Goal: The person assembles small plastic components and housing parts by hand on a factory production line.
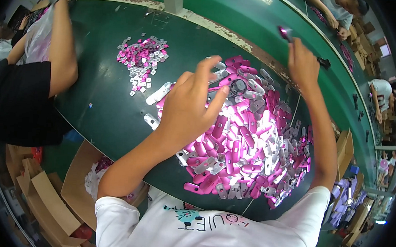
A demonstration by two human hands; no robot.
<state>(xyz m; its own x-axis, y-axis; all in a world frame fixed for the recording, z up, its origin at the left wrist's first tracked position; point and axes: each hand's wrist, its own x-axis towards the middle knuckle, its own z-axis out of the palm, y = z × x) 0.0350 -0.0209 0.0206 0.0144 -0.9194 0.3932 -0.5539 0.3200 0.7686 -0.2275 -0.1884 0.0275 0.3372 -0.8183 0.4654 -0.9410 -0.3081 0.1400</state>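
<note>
My left hand [191,99] hovers over the left side of a heap of glossy pink and silver-white oval plastic shells [233,149], its thumb and fingers apart. Just right of its thumb, a dark round part with a ringed face [237,87] lies on the heap. Over the green belt, my right hand [304,65] is closed, with a small dark and pink piece [285,33] at its fingertips. That piece is smeared by motion, so its kind cannot be made out.
A pile of small pink and clear square pieces [144,57] lies on the dark green table [103,98]. Beyond a chipped metal rail [222,32], the green belt [242,12] carries several dark items. A co-worker's arm [64,54] is at left. Cardboard boxes [77,174] stand below.
</note>
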